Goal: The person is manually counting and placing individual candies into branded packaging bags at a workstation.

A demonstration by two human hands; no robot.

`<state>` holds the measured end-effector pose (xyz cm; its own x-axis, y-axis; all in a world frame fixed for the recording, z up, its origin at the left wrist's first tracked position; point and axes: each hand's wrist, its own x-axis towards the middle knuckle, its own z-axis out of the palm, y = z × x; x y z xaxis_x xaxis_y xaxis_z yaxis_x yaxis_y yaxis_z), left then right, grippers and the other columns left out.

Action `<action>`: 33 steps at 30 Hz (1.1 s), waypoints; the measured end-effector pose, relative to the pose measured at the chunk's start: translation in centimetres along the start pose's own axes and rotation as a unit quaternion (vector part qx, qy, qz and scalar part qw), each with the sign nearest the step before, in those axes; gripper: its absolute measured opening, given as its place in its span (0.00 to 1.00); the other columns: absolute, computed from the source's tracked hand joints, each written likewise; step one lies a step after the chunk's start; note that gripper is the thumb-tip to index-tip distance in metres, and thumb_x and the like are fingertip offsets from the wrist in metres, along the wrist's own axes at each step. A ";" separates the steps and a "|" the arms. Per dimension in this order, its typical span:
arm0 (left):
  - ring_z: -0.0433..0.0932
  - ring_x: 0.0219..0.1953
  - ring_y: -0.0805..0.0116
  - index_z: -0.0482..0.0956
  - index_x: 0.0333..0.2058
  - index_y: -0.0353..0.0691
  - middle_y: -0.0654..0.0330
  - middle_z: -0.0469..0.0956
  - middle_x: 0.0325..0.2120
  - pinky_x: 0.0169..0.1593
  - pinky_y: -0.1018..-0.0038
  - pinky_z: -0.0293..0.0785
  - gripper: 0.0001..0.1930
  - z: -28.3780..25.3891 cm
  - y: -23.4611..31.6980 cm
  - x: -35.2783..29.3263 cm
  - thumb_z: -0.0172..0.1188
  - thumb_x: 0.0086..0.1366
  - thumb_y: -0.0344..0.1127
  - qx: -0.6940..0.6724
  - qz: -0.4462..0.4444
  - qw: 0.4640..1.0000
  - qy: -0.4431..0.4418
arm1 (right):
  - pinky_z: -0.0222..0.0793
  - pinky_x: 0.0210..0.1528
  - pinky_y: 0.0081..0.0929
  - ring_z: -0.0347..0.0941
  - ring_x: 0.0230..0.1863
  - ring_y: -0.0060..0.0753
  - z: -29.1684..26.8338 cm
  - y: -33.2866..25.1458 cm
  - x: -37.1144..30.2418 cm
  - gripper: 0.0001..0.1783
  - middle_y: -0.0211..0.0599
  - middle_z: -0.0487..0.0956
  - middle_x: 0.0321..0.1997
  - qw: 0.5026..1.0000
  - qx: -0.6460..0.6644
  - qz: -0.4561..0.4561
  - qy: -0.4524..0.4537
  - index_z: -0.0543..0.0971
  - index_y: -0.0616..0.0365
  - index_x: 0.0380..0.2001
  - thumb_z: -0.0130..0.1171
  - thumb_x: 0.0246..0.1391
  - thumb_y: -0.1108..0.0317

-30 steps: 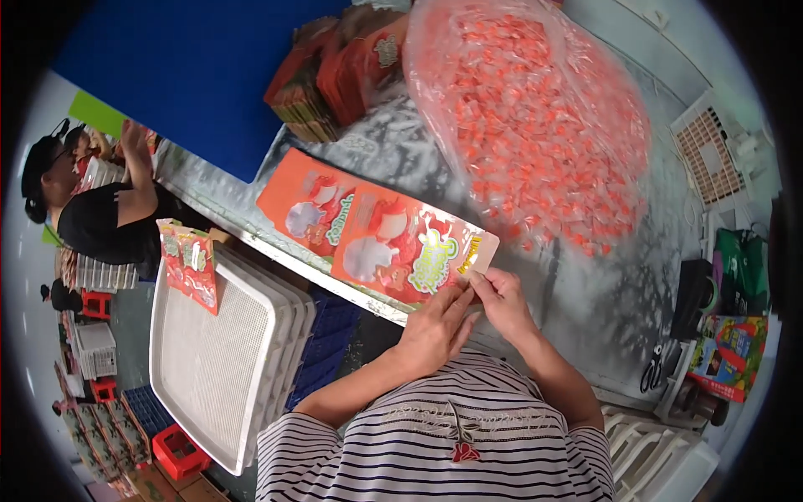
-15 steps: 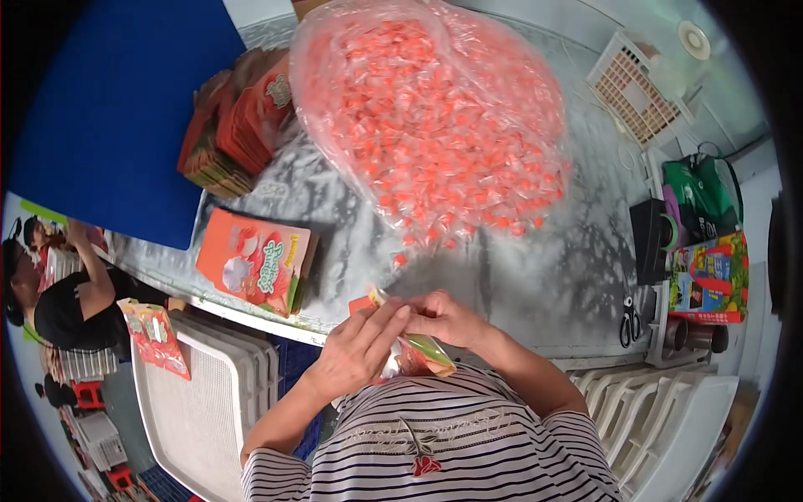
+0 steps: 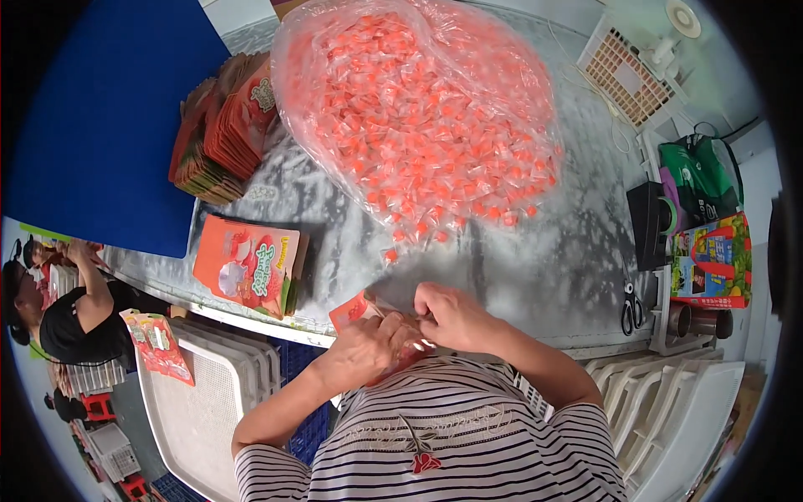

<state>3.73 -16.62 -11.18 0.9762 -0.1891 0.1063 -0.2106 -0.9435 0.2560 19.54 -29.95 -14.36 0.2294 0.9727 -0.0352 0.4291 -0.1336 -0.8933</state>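
Observation:
Close to my belly, at the table's front edge, my left hand (image 3: 368,347) is closed around a red printed pouch (image 3: 350,310). One corner of the pouch sticks out beyond my knuckles, and the rest is mostly covered. My right hand (image 3: 456,320) is beside it, curled shut with its fingertips near the pouch's edge; whatever they pinch is hidden. Ahead of my hands lies a big clear plastic bag (image 3: 418,117) full of small red wrapped pieces, some lying at its mouth. A short stack of red pouches (image 3: 247,266) rests to the left.
More pouches (image 3: 226,138) stand piled by a blue panel (image 3: 100,117). At the right are scissors (image 3: 631,309), a black box (image 3: 647,226), a green bag (image 3: 701,177) and a white basket (image 3: 627,79). White trays (image 3: 196,410) stand below left, with a filled pouch (image 3: 159,347) on top. Another person (image 3: 79,309) sits far left.
The pouch has turned and is now more covered by my left hand. My right hand has curled more tightly and lifted slightly. The view has shifted a little.

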 end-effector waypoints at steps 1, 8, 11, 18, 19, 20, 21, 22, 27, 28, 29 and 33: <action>0.77 0.28 0.62 0.73 0.39 0.33 0.55 0.72 0.32 0.29 0.71 0.74 0.16 0.1 0.0 0.2 0.56 0.50 0.31 0.009 0.012 1.000 -0.003 | 0.69 0.32 0.38 0.75 0.29 0.48 -0.2 0.0 -0.1 0.11 0.46 0.77 0.26 0.997 -0.062 0.039 0.007 0.71 0.65 0.31 0.59 0.46 0.72; 0.77 0.22 0.66 0.72 0.36 0.33 0.55 0.73 0.27 0.19 0.73 0.73 0.11 1.0 1.5 1.1 0.56 0.54 0.31 0.059 -0.063 0.993 -0.077 | 0.70 0.36 0.47 0.76 0.36 0.56 0.2 0.4 0.4 0.05 0.52 0.78 0.29 0.988 -0.113 0.060 -0.081 0.73 0.64 0.27 0.54 0.46 0.73; 0.77 0.22 0.66 0.72 0.36 0.32 0.53 0.74 0.27 0.17 0.74 0.73 0.10 1.3 1.7 1.8 0.56 0.56 0.31 0.050 -0.094 0.992 -0.073 | 0.70 0.35 0.47 0.75 0.34 0.57 0.1 1.0 1.2 0.05 0.51 0.78 0.26 0.992 -0.122 0.028 -0.020 0.74 0.64 0.27 0.54 0.45 0.74; 0.78 0.32 0.56 0.75 0.38 0.32 0.52 0.75 0.31 0.30 0.64 0.77 0.13 -1.4 1.4 2.2 0.57 0.54 0.30 -0.174 -0.004 0.974 -0.146 | 0.72 0.35 0.32 0.79 0.31 0.42 -2.0 2.7 3.2 0.08 0.48 0.80 0.28 0.991 -0.033 0.130 -0.019 0.80 0.62 0.30 0.54 0.44 0.77; 0.78 0.32 0.56 0.75 0.38 0.32 0.52 0.75 0.31 0.30 0.64 0.77 0.13 -1.5 1.3 2.4 0.57 0.54 0.30 -0.171 -0.010 0.972 -0.161 | 0.72 0.35 0.30 0.79 0.32 0.38 -2.1 2.9 3.2 0.09 0.47 0.80 0.28 0.989 -0.020 0.143 -0.027 0.80 0.62 0.30 0.54 0.44 0.77; 0.78 0.32 0.56 0.76 0.38 0.33 0.53 0.75 0.31 0.31 0.63 0.76 0.12 -1.7 1.1 2.5 0.57 0.54 0.30 -0.166 -0.028 0.978 -0.120 | 0.72 0.37 0.31 0.79 0.33 0.39 -2.3 3.1 3.1 0.06 0.45 0.80 0.28 0.992 -0.017 0.124 -0.030 0.80 0.63 0.30 0.58 0.46 0.74; 0.78 0.32 0.56 0.77 0.37 0.34 0.53 0.75 0.31 0.32 0.63 0.76 0.11 -1.8 0.9 2.6 0.58 0.54 0.30 -0.162 -0.044 0.983 -0.080 | 0.72 0.37 0.31 0.79 0.33 0.39 -2.6 3.5 3.0 0.06 0.45 0.80 0.28 0.992 -0.014 0.124 -0.034 0.80 0.63 0.30 0.58 0.46 0.74; 0.78 0.32 0.56 0.77 0.37 0.34 0.53 0.75 0.31 0.32 0.63 0.76 0.11 -1.9 0.6 2.6 0.58 0.54 0.30 -0.161 -0.042 0.983 -0.082 | 0.72 0.36 0.32 0.77 0.32 0.41 -3.1 3.9 2.7 0.07 0.45 0.80 0.28 0.995 0.028 0.095 -0.009 0.80 0.63 0.30 0.59 0.48 0.70; 0.78 0.29 0.53 0.74 0.33 0.37 0.54 0.77 0.29 0.30 0.64 0.74 0.07 -2.1 -0.3 1.6 0.61 0.55 0.30 -0.116 -0.153 0.981 0.018 | 0.57 0.61 0.44 0.64 0.58 0.46 -8.1 8.5 2.1 0.23 0.44 0.71 0.54 0.935 -0.282 0.022 0.213 0.74 0.55 0.49 0.62 0.51 0.58; 0.78 0.28 0.53 0.75 0.32 0.37 0.54 0.77 0.27 0.30 0.64 0.74 0.07 -2.1 -0.3 1.3 0.61 0.54 0.28 -0.118 -0.163 0.979 0.038 | 0.50 0.64 0.47 0.57 0.63 0.49 -8.3 9.3 2.0 0.28 0.45 0.66 0.59 0.917 -0.325 0.046 0.227 0.70 0.54 0.54 0.62 0.51 0.57; 0.78 0.28 0.53 0.75 0.32 0.37 0.54 0.77 0.27 0.30 0.64 0.74 0.07 -2.2 -0.3 1.1 0.61 0.54 0.28 -0.120 -0.160 0.978 0.055 | 0.43 0.68 0.50 0.49 0.67 0.51 -8.4 10.0 2.0 0.33 0.45 0.61 0.63 0.896 -0.368 0.097 0.228 0.67 0.52 0.59 0.62 0.51 0.57; 0.78 0.26 0.58 0.77 0.32 0.41 0.56 0.78 0.28 0.30 0.66 0.74 0.05 -3.4 -1.3 -0.4 0.61 0.54 0.29 -0.055 -0.223 0.970 0.082 | 0.42 0.69 0.51 0.42 0.70 0.54 -5.7 10.4 -1.3 0.35 0.44 0.56 0.66 0.919 -0.353 0.025 0.173 0.65 0.51 0.61 0.62 0.51 0.56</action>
<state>3.46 -14.44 -8.30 0.9520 0.2861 0.1093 0.2186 -0.8848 0.4116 28.72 -33.72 -21.08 0.4754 0.8601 0.1850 0.8428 -0.3848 -0.3764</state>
